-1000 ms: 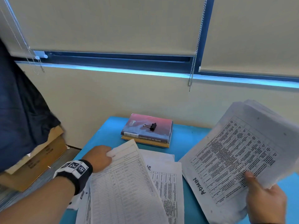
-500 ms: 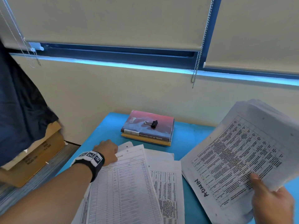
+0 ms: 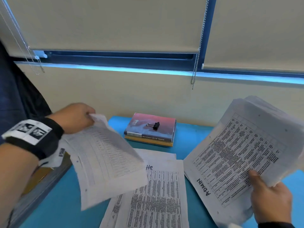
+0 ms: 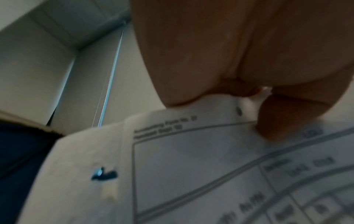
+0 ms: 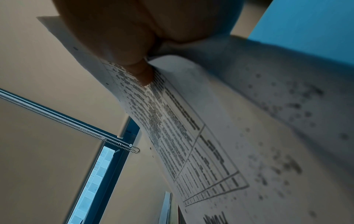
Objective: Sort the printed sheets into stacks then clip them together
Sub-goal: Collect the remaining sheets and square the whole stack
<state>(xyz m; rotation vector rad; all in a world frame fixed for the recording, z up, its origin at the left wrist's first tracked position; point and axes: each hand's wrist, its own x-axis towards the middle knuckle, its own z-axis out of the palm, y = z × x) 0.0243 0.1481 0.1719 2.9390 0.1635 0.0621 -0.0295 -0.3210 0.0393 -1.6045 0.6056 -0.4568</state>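
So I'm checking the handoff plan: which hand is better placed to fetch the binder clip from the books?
Probably the left. The left hand pinches only a thin set of sheets, nearer the binder clip; the right hand grips the thick ADMIN stack.

Our left hand (image 3: 74,117) is raised at the left, fingers (image 4: 193,60) and thumb pinched together, a banded wrist (image 3: 32,137) behind it. Our right hand (image 3: 269,196) sits low at the right, its thumb (image 5: 122,45) pressed flat and the fingers curled beneath.
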